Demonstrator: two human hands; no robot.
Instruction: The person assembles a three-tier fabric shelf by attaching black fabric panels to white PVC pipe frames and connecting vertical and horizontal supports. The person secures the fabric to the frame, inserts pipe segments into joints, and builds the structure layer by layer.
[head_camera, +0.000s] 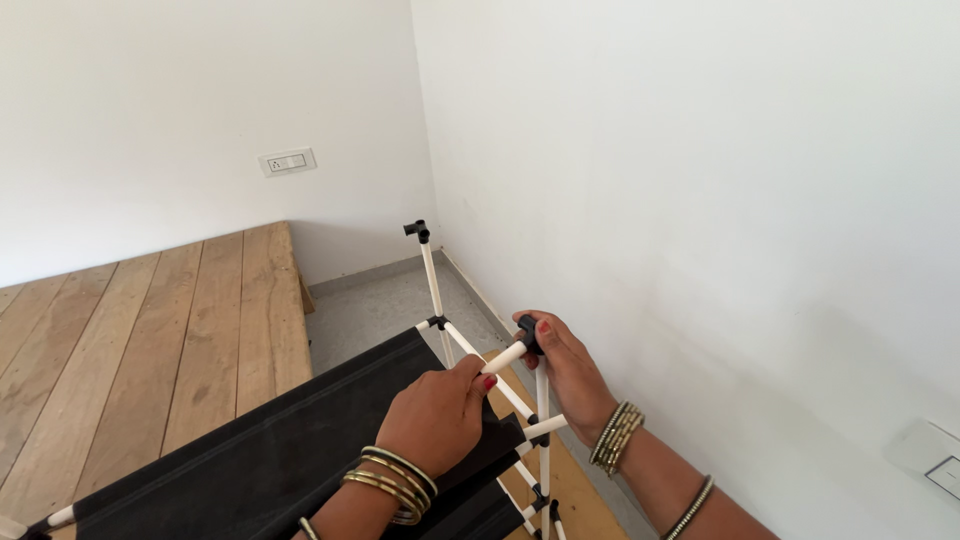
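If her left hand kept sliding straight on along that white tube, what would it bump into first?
Most likely the right hand, which grips the black connector at the end of the white tube; the left hand sits just below it.

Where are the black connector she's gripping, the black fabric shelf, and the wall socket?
Black connector (528, 333), head view, its top by the fingers.
Black fabric shelf (300, 430), head view, mid-panel.
Wall socket (287, 161), head view, plate centre.

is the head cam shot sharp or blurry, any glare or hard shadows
Head view: sharp throughout, with even daylight and soft shadows; no glare on the white walls; left hand, right hand and white rack tube stay crisp; slight wide-angle bending at the wooden platform.
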